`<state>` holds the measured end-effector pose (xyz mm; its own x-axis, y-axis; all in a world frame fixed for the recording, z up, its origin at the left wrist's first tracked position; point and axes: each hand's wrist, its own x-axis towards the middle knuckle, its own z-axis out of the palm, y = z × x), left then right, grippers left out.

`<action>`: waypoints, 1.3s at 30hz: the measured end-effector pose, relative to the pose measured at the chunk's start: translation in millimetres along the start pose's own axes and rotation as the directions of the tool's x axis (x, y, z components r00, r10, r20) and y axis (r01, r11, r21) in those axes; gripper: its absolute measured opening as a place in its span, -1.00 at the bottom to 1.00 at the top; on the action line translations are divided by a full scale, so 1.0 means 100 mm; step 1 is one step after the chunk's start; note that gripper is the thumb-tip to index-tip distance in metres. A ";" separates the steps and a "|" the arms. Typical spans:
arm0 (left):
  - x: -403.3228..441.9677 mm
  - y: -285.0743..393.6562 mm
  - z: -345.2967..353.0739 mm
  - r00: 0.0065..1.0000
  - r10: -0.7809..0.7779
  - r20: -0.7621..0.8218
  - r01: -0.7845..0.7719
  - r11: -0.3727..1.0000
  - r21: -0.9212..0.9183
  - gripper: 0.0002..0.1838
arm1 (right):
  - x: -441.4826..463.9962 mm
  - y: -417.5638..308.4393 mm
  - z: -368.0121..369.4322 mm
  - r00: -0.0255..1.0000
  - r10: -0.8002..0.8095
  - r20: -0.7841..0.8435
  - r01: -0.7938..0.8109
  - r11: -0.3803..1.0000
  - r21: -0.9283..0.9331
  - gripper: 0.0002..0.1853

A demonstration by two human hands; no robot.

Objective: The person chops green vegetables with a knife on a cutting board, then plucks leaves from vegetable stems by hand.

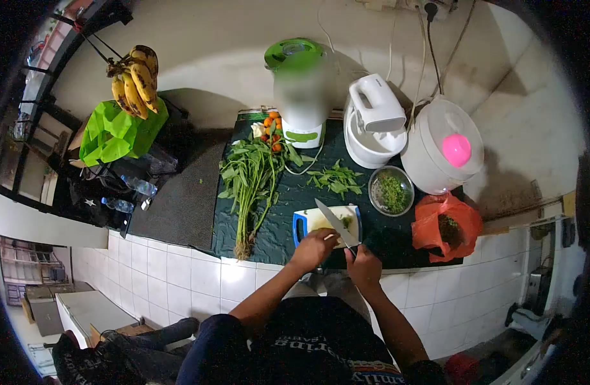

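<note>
My right hand (pixel 364 266) is closed round the handle of a knife (pixel 334 219), whose blade points up and left over the cutting board. My left hand (pixel 315 250) is at the board's front edge with its fingers curled together; what they hold, if anything, is too small to name. The white cutting board (pixel 317 221) has a blue edge and handle, and a little chopped green lies on it. Behind it are loose green leaves (pixel 336 178). A metal bowl (pixel 372 192) with chopped greens stands to the right. Left of the board lies a bunch of leafy stems (pixel 248 205) with roots.
A blender (pixel 303 115), a white stand mixer (pixel 375 119) and a white container (pixel 429 141) with a pink item line the wall. An open red bag (pixel 429 224) sits at the right. Bananas (pixel 137 83) hang at the left. Another person's leg (pixel 160 337) shows lower left.
</note>
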<state>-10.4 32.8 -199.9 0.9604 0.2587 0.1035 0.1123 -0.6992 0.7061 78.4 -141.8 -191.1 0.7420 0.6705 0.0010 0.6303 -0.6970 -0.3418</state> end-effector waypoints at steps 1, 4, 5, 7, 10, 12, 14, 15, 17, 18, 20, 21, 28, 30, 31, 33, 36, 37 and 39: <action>0.00 0.07 0.01 0.998 0.065 -0.017 -0.064 0.995 0.071 -0.68 | 0.00 0.02 -0.02 1.000 -0.001 -0.001 0.001 1.000 0.000 -0.57; 0.05 0.22 -0.05 0.994 0.075 0.075 -0.092 0.965 0.245 -0.54 | 0.05 0.09 -0.06 0.999 0.035 0.037 -0.033 0.998 -0.061 -0.57; 0.08 0.24 -0.08 0.992 0.083 0.093 -0.106 0.955 0.278 -0.55 | 0.05 0.11 -0.05 0.998 0.018 0.054 -0.015 0.998 -0.059 -0.56; 0.14 0.13 -0.01 0.990 0.088 0.107 -0.117 0.946 0.303 -0.56 | 0.07 0.14 -0.01 0.997 -0.002 0.074 0.006 0.998 -0.065 -0.56; 0.19 -0.27 0.36 0.924 0.268 0.272 -0.305 0.947 0.102 -0.54 | 0.01 0.19 -0.01 0.985 0.019 0.172 0.009 0.987 -0.158 -0.54; 0.29 -0.38 0.34 0.873 0.224 0.433 -0.250 0.968 0.004 -0.49 | 0.03 0.13 -0.02 0.978 0.011 0.207 0.022 0.987 -0.157 -0.51; 0.35 -0.43 0.34 0.878 0.240 0.414 -0.223 0.971 -0.092 -0.48 | 0.00 0.14 0.04 0.983 0.016 0.185 0.015 0.986 -0.163 -0.52; 0.39 -0.42 0.33 0.885 0.207 0.416 -0.175 0.978 -0.114 -0.48 | -0.02 0.14 0.02 0.985 0.028 0.171 0.003 0.984 -0.179 -0.53; 0.37 -0.37 0.33 0.890 0.173 0.423 -0.124 0.982 -0.140 -0.49 | -0.06 0.12 0.00 0.982 0.041 0.187 -0.003 0.980 -0.198 -0.55; 0.35 -0.33 0.33 0.924 0.210 0.320 -0.183 0.977 -0.112 -0.50 | -0.07 0.10 -0.02 0.979 0.048 0.200 -0.005 0.977 -0.213 -0.56; 0.29 -0.27 0.31 0.943 0.253 0.214 -0.243 0.967 -0.074 -0.50 | -0.10 0.14 0.01 0.983 0.030 0.180 0.005 0.982 -0.191 -0.57; 0.24 -0.19 0.23 0.937 0.129 0.324 -0.145 0.989 0.023 -0.52 | -0.12 0.16 0.03 0.987 0.010 0.159 0.017 0.986 -0.168 -0.58; 0.21 -0.31 0.56 0.951 0.107 0.290 -0.131 0.989 0.064 -0.53 | -0.21 0.13 0.04 0.995 -0.076 0.069 0.086 0.983 -0.165 -0.56; 0.23 -0.31 0.58 0.975 0.141 0.172 -0.153 0.986 0.062 -0.55 | -0.21 0.13 0.06 0.985 -0.029 0.170 0.052 0.990 -0.131 -0.51; 0.25 -0.24 0.48 0.977 0.056 0.205 -0.058 0.998 0.006 -0.55 | -0.26 0.14 0.06 0.983 -0.033 0.180 0.057 0.990 -0.132 -0.51; 0.25 -0.12 0.26 0.973 -0.022 0.228 0.032 0.999 -0.039 -0.55 | -0.22 0.12 0.06 0.992 -0.030 0.122 0.047 0.989 -0.140 -0.56; 0.18 -0.10 0.24 0.911 0.064 0.407 -0.065 0.998 -0.011 -0.57 | -0.25 0.18 0.09 0.995 -0.063 0.082 0.076 0.984 -0.159 -0.56; 0.13 -0.19 0.35 0.920 0.183 0.347 -0.185 0.982 -0.027 -0.59 | -0.28 0.21 0.06 0.994 -0.062 0.086 0.076 0.983 -0.167 -0.56; 0.10 -0.29 0.40 0.911 0.321 0.257 -0.335 0.942 0.012 -0.60 | -0.28 0.16 0.05 0.985 -0.055 0.161 0.080 0.985 -0.151 -0.55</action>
<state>5.9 29.3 -247.0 0.9771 -0.1600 0.1405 -0.2129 -0.7536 0.6219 66.6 -170.3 -200.8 0.6595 0.7402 -0.1310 0.7150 -0.6715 -0.1945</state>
